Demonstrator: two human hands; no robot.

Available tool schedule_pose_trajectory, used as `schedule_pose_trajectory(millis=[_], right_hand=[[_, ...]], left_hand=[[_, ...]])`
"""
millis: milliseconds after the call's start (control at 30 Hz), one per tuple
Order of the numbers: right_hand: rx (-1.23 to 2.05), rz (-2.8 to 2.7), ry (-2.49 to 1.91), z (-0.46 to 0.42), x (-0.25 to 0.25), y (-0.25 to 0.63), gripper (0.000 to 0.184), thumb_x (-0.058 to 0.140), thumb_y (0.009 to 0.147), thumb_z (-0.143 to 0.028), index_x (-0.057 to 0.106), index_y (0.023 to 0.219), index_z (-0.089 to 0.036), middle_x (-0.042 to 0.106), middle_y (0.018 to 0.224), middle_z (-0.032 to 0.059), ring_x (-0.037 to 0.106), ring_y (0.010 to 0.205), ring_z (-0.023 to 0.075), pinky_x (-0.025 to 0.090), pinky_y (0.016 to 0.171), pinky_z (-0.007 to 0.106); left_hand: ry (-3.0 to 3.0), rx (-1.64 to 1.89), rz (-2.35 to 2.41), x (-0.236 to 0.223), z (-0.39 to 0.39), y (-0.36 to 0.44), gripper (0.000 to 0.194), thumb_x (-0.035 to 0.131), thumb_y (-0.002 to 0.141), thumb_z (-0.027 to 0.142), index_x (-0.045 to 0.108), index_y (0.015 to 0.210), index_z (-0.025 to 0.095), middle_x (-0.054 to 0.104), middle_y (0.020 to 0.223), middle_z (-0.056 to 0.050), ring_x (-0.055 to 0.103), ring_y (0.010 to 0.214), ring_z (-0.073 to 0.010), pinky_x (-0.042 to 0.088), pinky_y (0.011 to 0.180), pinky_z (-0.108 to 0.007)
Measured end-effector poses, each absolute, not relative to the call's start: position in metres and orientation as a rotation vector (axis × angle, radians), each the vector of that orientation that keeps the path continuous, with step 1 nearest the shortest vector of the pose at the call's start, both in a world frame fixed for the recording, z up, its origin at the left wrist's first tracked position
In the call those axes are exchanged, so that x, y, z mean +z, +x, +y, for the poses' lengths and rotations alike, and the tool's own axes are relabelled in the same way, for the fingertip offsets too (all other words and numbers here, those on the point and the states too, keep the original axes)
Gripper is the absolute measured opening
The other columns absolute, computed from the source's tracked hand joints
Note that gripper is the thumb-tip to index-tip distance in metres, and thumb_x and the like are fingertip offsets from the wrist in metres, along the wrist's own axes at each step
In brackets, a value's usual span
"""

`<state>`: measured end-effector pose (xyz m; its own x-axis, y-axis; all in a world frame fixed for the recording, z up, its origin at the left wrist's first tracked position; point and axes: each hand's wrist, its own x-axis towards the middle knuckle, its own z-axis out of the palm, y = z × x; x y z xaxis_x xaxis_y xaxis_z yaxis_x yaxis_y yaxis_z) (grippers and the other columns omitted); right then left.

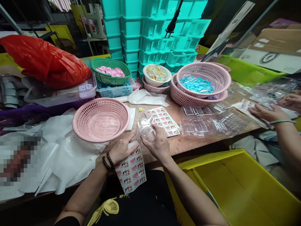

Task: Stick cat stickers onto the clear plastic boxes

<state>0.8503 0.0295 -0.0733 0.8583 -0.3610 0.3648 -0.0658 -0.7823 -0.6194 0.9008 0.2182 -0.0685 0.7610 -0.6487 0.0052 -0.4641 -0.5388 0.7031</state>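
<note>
My left hand (121, 149) rests at the table's front edge, fingers pressed on a printed sticker sheet (131, 169) that hangs over the edge toward my lap. My right hand (158, 144) is closed on a small clear plastic piece (145, 127), held just above the table. A second sticker sheet (164, 121) lies flat right behind it. An empty pink basket (101, 119) stands to the left of my hands. Clear plastic trays (211, 121) are spread to the right.
Another person's hands (270, 113) work with stickers at the far right. Stacked pink baskets (202, 83) hold blue pieces, a white bowl (157, 74) holds candies, a green basket (110, 70) holds pink pieces. White paper sheets (63, 150) lie left; a yellow bin (235, 185) sits below right.
</note>
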Motion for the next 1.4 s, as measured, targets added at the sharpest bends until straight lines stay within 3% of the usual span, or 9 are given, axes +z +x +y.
schedule_pose_trajectory(millis=[133,300,500,667,733,933,1100,1267,1400], right_hand=[[-0.777,0.083,-3.019,0.044,-0.073,0.851,0.043,0.056,0.088,-0.017,0.057,0.13,-0.009,0.064,0.126,0.0252,0.059,0.11,0.0372,0.046,0.087,0.051],[-0.743,-0.183,-3.124,0.067,-0.086,0.846,0.042,0.044,0.091,-0.008,0.06,0.129,-0.01,0.063,0.131,0.022,0.058,0.114,0.0348,0.043,0.087,0.05],[-0.52,-0.141,-2.53,0.052,-0.041,0.829,0.032,0.054,0.095,-0.034,0.064,0.12,-0.018,0.065,0.126,0.0161,0.058,0.115,0.0309,0.046,0.096,0.05],[-0.003,-0.286,-1.732,0.048,-0.023,0.813,0.075,0.069,0.087,-0.043,0.031,0.15,-0.032,0.068,0.111,0.0054,0.066,0.094,0.0195,0.056,0.082,0.036],[0.078,-0.283,-1.572,0.05,-0.027,0.807,0.074,0.066,0.089,-0.038,0.028,0.152,-0.033,0.07,0.108,0.0041,0.067,0.09,0.0172,0.057,0.079,0.033],[-0.177,-0.207,-1.674,0.046,-0.034,0.788,0.047,0.067,0.09,-0.031,0.059,0.136,-0.03,0.066,0.128,0.0046,0.064,0.112,0.0207,0.053,0.099,0.036],[-0.275,-0.144,-1.719,0.043,-0.033,0.778,0.058,0.067,0.089,-0.029,0.05,0.145,-0.029,0.071,0.119,0.0048,0.069,0.092,0.0171,0.06,0.081,0.029],[-0.299,-0.1,-1.749,0.042,-0.031,0.774,0.037,0.068,0.087,-0.027,0.067,0.124,-0.026,0.073,0.112,0.0046,0.069,0.094,0.0186,0.059,0.083,0.032],[-0.31,-0.045,-1.893,0.037,-0.026,0.772,0.013,0.07,0.086,-0.031,0.072,0.095,-0.022,0.069,0.081,0.0022,0.063,0.071,0.0148,0.055,0.069,0.029]], left_hand=[[2.239,-0.316,-0.812,-0.049,0.232,0.891,0.049,0.059,0.09,0.042,0.06,0.135,0.024,0.072,0.12,-0.008,0.07,0.103,-0.0263,0.052,0.096,-0.037],[2.049,-0.391,-0.766,-0.03,0.256,0.883,0.04,0.062,0.088,0.036,0.065,0.125,0.022,0.072,0.121,-0.007,0.068,0.107,-0.0239,0.052,0.098,-0.035],[1.666,-0.502,-0.579,-0.023,0.266,0.887,0.042,0.069,0.085,0.035,0.061,0.121,0.016,0.072,0.115,-0.012,0.07,0.098,-0.0216,0.057,0.082,-0.03],[1.495,-0.561,-0.621,-0.027,0.253,0.892,0.042,0.071,0.084,0.039,0.06,0.117,0.016,0.07,0.113,-0.012,0.07,0.094,-0.0208,0.057,0.081,-0.032],[1.596,-0.372,-0.702,-0.029,0.25,0.889,0.041,0.068,0.086,0.043,0.06,0.117,0.017,0.069,0.114,-0.013,0.068,0.1,-0.0224,0.056,0.087,-0.036],[2.105,0.642,-1.027,-0.028,0.246,0.861,0.065,0.078,0.07,0.06,0.061,0.121,0.022,0.052,0.14,-0.015,0.049,0.131,-0.0332,0.038,0.112,-0.052],[2.199,0.873,-0.968,-0.033,0.237,0.849,0.092,0.076,0.069,0.065,0.046,0.14,0.016,0.038,0.152,-0.022,0.04,0.14,-0.0364,0.032,0.115,-0.057],[2.254,0.7,-1.077,-0.037,0.229,0.846,0.049,0.073,0.078,0.055,0.07,0.115,0.022,0.056,0.141,-0.014,0.046,0.135,-0.0332,0.03,0.116,-0.057],[2.17,0.441,-1.105,-0.04,0.227,0.849,0.021,0.072,0.085,0.04,0.077,0.095,0.023,0.075,0.102,-0.008,0.067,0.1,-0.0236,0.051,0.092,-0.04]])
